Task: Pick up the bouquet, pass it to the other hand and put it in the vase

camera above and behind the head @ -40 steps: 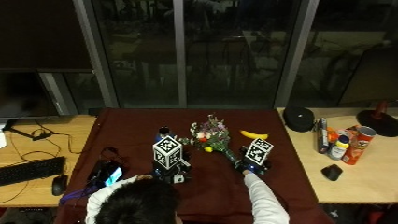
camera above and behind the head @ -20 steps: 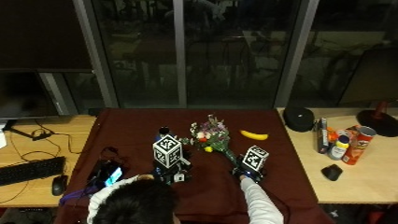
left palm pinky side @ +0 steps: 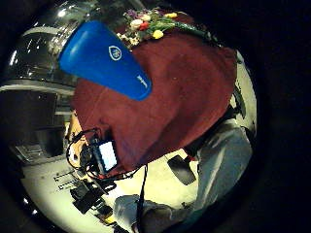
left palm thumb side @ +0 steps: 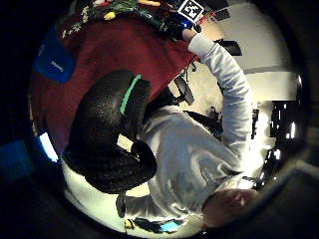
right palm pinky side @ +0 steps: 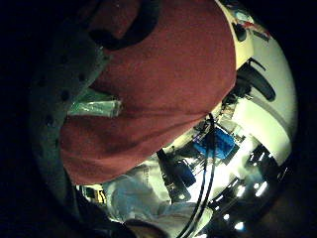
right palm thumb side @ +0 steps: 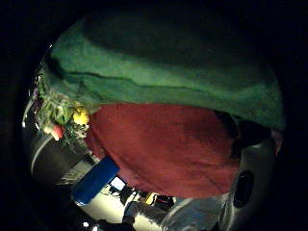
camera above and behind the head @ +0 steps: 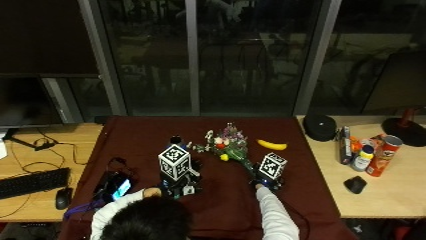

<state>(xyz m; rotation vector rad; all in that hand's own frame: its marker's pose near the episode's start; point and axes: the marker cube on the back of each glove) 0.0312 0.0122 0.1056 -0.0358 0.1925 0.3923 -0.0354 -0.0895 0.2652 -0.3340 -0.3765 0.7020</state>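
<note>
firmly, right hand [camera above and behind the head: 268, 176] grips bouquet [camera above and behind the head: 227, 146]

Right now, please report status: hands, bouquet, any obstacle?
Left hand idle, open. Right hand at bouquet stems, hold unconfirmed. Bouquet lying on table. Vase upright, path unobstructed.

Dark red cloth [camera above and behind the head: 146, 135] over table centre. On it: bouquet [camera above and behind the head: 226, 146] lying mid-table, banana [camera above and behind the head: 271, 145] just right, blue vase [camera above and behind the head: 175, 141] left, lit phone [camera above and behind the head: 121, 186] at near-left edge.

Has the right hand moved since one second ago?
Yes. The right hand has drawn back from the banana toward the person, along the bouquet stems.
</note>
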